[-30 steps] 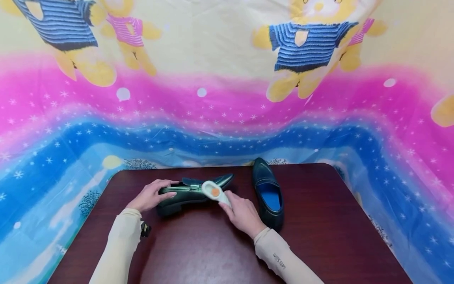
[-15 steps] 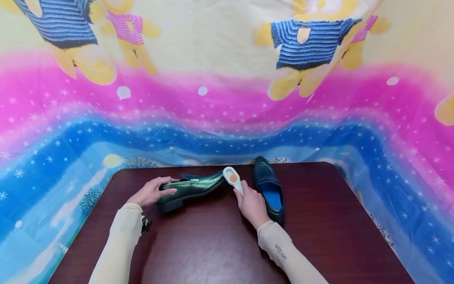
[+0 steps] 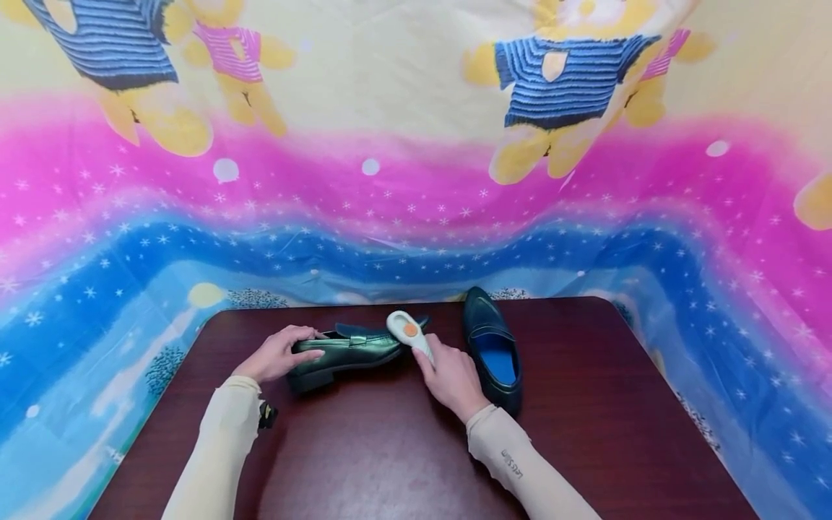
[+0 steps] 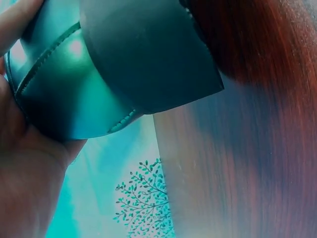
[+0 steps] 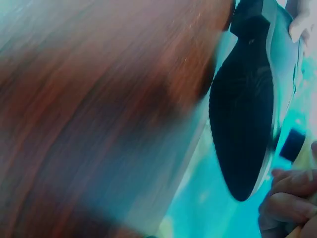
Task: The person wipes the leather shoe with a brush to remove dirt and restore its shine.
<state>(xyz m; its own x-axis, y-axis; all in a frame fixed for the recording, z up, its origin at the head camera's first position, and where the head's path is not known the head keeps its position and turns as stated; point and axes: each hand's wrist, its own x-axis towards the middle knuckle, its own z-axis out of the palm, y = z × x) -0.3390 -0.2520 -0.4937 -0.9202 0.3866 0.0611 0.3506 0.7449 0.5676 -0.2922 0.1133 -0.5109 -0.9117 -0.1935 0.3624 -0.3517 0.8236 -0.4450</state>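
Observation:
A dark green loafer (image 3: 351, 357) is held by the heel in my left hand (image 3: 276, 355), thumb on its near side and fingers at the opening. The left wrist view shows its heel block (image 4: 153, 59) raised off the table. My right hand (image 3: 451, 375) grips the handle of a pale brush (image 3: 406, 328) with an orange spot. The brush head lies over the front of the loafer, partly hiding the toe. In the right wrist view, dark bristles (image 5: 293, 145) sit beside the upper, and the black sole (image 5: 242, 109) faces the camera.
A second dark loafer (image 3: 492, 354) with a blue insole stands right of my right hand, toe towards the back edge. The brown table (image 3: 370, 462) meets a patterned cloth (image 3: 416, 238) behind and at the sides.
The brush went right along the loafer to its toe tip, then came partway back left. The loafer rolled slightly and returned, while my left hand kept its hold.

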